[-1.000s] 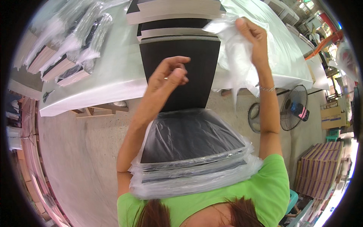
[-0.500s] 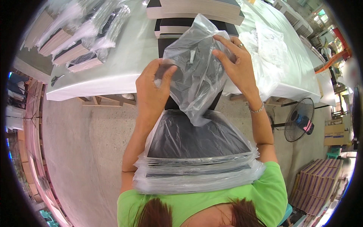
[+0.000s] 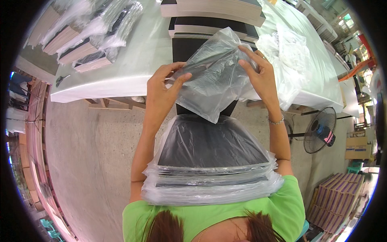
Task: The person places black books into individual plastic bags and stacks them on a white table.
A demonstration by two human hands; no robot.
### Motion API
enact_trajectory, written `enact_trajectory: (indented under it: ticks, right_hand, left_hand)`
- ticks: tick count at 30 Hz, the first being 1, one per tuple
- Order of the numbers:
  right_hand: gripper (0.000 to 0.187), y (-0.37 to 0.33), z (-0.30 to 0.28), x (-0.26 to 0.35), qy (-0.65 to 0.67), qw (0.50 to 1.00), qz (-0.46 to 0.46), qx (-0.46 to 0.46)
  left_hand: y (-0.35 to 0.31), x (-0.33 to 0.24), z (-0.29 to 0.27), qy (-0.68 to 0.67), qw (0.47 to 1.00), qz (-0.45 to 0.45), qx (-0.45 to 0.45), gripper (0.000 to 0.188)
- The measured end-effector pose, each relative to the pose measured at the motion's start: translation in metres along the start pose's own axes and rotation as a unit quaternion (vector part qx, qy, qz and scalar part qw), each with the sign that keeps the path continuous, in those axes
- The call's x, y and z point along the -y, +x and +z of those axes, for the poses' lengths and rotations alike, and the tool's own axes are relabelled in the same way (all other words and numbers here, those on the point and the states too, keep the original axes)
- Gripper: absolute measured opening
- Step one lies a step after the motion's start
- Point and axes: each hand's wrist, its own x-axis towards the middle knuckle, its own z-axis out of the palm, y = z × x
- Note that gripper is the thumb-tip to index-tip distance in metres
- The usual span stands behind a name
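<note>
Between my hands a clear plastic bag [image 3: 213, 74] is spread out above a black board [image 3: 187, 50] that reaches over the table's front edge. My left hand [image 3: 164, 82] pinches the bag's left side between thumb and fingers. At its upper right, my right hand [image 3: 260, 72] grips the crumpled plastic, a ring and bracelet showing on that arm. Close to my body lies a stack of black sheets in clear plastic bags [image 3: 213, 145]. Part of the black board is hidden behind the bag I hold.
Thick black-topped stacks [image 3: 213, 10] stand at the back of the white-covered table [image 3: 137, 60]. Bagged stacks [image 3: 80, 52] and scissors [image 3: 60, 80] lie at left, loose plastic bags [image 3: 282, 56] at right. A fan [image 3: 320, 131] stands beyond my right arm, near a striped pile [image 3: 336, 199].
The bag is flatter and stretched wider, its lower tip raised slightly. My right hand has shifted a little right and down; my left still pinches the other side.
</note>
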Motion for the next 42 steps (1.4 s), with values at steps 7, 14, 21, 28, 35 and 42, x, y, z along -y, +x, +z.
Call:
enact_trajectory:
  ticks: [7,14,21,28,35,42]
  right_hand:
    - [0.035,-0.007,0.002,-0.003,0.018,1.0,0.012,0.012]
    - [0.035,-0.009,0.002,-0.016,-0.005,1.0,0.01,0.019]
    - [0.036,-0.015,0.012,-0.029,-0.088,0.989,-0.117,-0.004]
    - [0.04,-0.018,0.014,0.008,-0.041,0.972,-0.232,0.018]
    - [0.032,-0.016,0.015,0.013,-0.08,0.918,-0.388,0.029]
    - [0.013,-0.013,0.021,0.012,0.292,0.908,-0.268,0.136]
  left_hand:
    - [0.017,0.004,0.01,-0.055,0.997,-0.029,0.054,0.027]
    - [0.031,0.033,0.03,-0.095,0.987,-0.044,0.12,0.024]
    - [0.029,0.016,0.034,-0.222,0.935,-0.135,0.24,0.02]
    - [0.024,0.003,0.029,-0.352,0.858,-0.236,0.289,0.026]
    - [0.018,0.001,0.028,-0.342,0.856,-0.21,0.326,0.033]
    - [0.007,0.008,0.026,-0.43,0.782,-0.325,0.313,0.038]
